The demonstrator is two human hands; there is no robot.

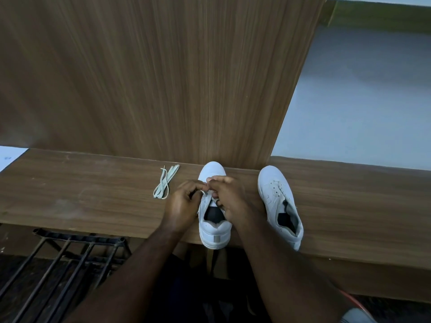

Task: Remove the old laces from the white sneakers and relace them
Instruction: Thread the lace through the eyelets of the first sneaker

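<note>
Two white sneakers stand on a narrow wooden ledge (93,201), toes pointing away from me. The left sneaker (214,234) sits between my hands, its heel over the ledge's front edge. My left hand (183,206) pinches a white lace (205,193) at the shoe's left eyelet row. My right hand (229,197) lies over the tongue with fingers curled, pinching the lace near the upper eyelets. The right sneaker (277,197) stands apart at the right with bare eyelets and no lace. A loose pale lace bundle (164,183) lies folded on the ledge left of my hands.
A tall wood-grain panel (163,78) rises directly behind the ledge. A pale wall (361,101) shows at the right. Below the ledge at the left stands a black metal rack (70,255). A white sheet (9,157) is at the far left edge.
</note>
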